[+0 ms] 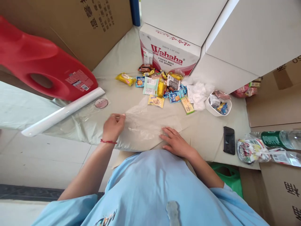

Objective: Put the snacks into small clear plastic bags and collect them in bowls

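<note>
A thin clear plastic sheet point(143, 124) lies wrinkled near the front edge of the covered table. My left hand point(113, 127), with a red string bracelet at the wrist, pinches its left side between thumb and fingers. My right hand point(175, 141) rests flat with fingers spread, touching the sheet's right part. Whether it is a bag or a single layer I cannot tell. Just beyond it lies a pile of small wrapped snacks, among them a yellow packet point(156, 101), a pale green packet point(150, 86) and a blue packet point(176, 96).
Left of my hands lie a white roll point(63, 111), a round pinkish disc point(101, 103) and a red jug point(58, 67). A Wahaha carton point(169, 50) stands behind. Rightward are crumpled white plastic point(201, 94), a white bowl point(213, 110) of packets, a phone point(229, 140) and a bottle point(279, 139).
</note>
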Demonstrator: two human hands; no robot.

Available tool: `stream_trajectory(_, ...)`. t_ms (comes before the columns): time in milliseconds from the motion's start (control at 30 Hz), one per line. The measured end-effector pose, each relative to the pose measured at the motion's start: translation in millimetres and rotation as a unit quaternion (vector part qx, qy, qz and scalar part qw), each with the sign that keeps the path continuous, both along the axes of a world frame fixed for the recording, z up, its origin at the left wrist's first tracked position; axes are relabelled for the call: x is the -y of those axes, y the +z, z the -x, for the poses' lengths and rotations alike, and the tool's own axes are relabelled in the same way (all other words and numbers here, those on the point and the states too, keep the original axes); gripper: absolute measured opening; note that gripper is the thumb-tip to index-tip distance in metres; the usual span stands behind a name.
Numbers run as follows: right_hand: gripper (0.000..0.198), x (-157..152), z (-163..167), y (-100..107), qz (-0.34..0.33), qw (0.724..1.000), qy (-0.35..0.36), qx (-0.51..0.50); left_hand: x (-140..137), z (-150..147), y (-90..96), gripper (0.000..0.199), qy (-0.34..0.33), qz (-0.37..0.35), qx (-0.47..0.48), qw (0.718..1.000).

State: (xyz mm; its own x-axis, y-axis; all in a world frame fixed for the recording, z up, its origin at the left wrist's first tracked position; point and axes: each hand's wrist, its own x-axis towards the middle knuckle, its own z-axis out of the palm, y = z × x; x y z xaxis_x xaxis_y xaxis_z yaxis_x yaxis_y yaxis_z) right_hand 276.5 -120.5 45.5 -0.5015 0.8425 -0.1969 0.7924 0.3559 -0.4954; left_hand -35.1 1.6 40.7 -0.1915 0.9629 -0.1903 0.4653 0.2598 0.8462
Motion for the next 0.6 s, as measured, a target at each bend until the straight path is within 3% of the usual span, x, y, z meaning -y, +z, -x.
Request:
stream_trajectory(100,0.058,14.4,-4.2,1.1,0.008,1.000,-0.028,-0.001,12.5,-6.1,21.6,0.033,0.070,-0.184,-0.121,0.973)
stream_trajectory(133,0.057,17.4,-4.1,2.7,0.008,0.999,-0.037,0.001,18.2,-16.6,28.8,0.029,0.029,-0.236,-0.123,0.963)
stream_trajectory(200,0.056,21.6,-2.6,6.4,0.009,0.999,-0.050,0.007,27.3,-44.4,39.3,0.018,-0.146,-0.271,-0.063,0.949)
stream_trajectory(267,0.054,25.5,-2.1,9.5,0.014,0.998,-0.054,0.016,29.5,-71.1,42.2,0.013,-0.311,-0.233,-0.034,0.921)
stream_trajectory(333,0.050,31.6,-5.4,12.0,0.029,0.998,-0.053,0.020,24.0,-86.2,37.8,0.022,-0.380,-0.159,-0.071,0.909)
stream_trajectory(467,0.045,45.3,-26.9,21.1,0.079,0.994,-0.065,-0.023,8.0,-73.8,20.1,0.046,-0.385,-0.027,-0.200,0.901)
stream_trajectory(600,0.037,17.3,-50.6,41.5,0.132,0.976,-0.119,-0.125,6.8,-45.3,7.6,0.039,-0.382,0.007,-0.283,0.880)
